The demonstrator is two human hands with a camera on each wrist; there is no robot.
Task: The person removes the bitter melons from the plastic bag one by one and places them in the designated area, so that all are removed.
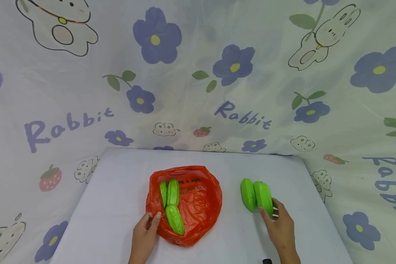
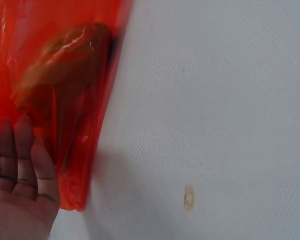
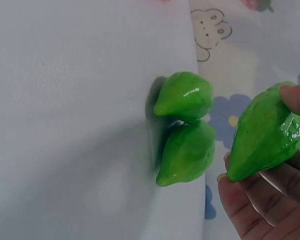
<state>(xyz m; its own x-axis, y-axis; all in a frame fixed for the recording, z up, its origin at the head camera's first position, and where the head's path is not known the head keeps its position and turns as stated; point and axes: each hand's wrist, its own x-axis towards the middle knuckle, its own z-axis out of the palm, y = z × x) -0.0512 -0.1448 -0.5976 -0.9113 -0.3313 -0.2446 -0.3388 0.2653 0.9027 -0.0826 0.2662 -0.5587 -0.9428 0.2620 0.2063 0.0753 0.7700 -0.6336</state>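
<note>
An opened red plastic bag [image 1: 201, 205] lies on the table with several shiny green bitter melons [image 1: 173, 192] inside its left part. My left hand [image 1: 146, 231] pinches the bag's near left rim, thumb on the inside and fingers [image 2: 24, 145] outside. In the left wrist view a melon shape [image 2: 70, 70] shows dimly through the plastic. To the bag's right, my right hand [image 1: 281, 225] grips one bitter melon [image 3: 267, 132] between thumb and fingers, above the table. Two more bitter melons, one [image 3: 185, 95] beside the other [image 3: 187, 152], lie on the table near it.
The white table [image 1: 118, 190] has its far edge against a hanging cloth [image 1: 184, 84] printed with flowers and rabbits, which also runs along both sides. A small black object [image 1: 267, 261] pokes in at the bottom edge of the head view, by the right wrist.
</note>
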